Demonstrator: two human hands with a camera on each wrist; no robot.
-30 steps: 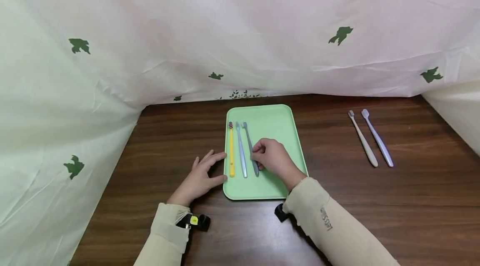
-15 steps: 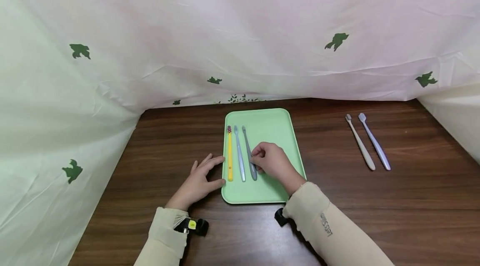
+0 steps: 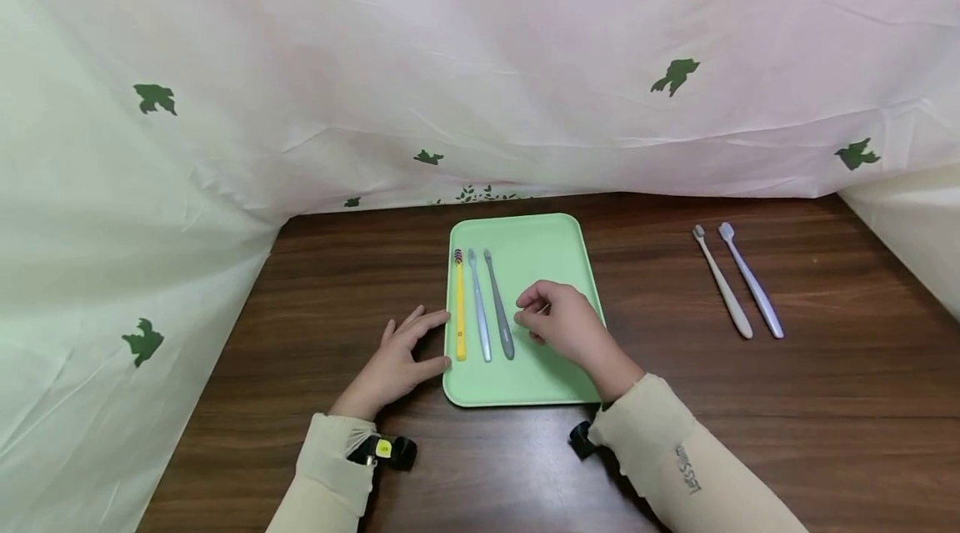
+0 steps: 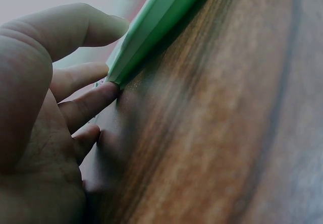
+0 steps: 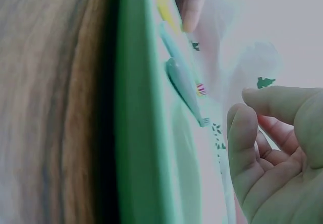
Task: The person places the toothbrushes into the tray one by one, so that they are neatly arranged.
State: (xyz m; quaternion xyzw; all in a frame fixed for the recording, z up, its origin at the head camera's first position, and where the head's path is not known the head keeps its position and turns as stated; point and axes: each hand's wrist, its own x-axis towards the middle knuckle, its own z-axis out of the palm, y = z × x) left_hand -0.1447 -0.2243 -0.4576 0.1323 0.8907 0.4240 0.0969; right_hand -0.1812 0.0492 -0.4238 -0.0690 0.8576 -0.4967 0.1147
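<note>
A light green tray (image 3: 547,258) holds three toothbrushes side by side: a yellow one (image 3: 461,312), a light blue one (image 3: 481,308) and a dark grey one (image 3: 500,308) with its bristle end away from me. My left hand (image 3: 392,364) touches the tray's left edge with spread, nearly straight fingers; the left wrist view shows fingertips against the green rim (image 4: 146,42). Just right of the grey toothbrush, my right hand (image 3: 568,323) hovers over the tray with loosely bent fingers. Nothing lies between its thumb and index finger in the right wrist view.
Two more toothbrushes, one off-white (image 3: 723,284) and one lavender (image 3: 752,281), lie on the dark wooden table (image 3: 675,408) at the right. White cloth (image 3: 480,57) with green bird prints hangs behind and at the sides.
My right hand has let go of the grey toothbrush and shifted slightly right, away from it. The left hand has stayed at the tray's edge.
</note>
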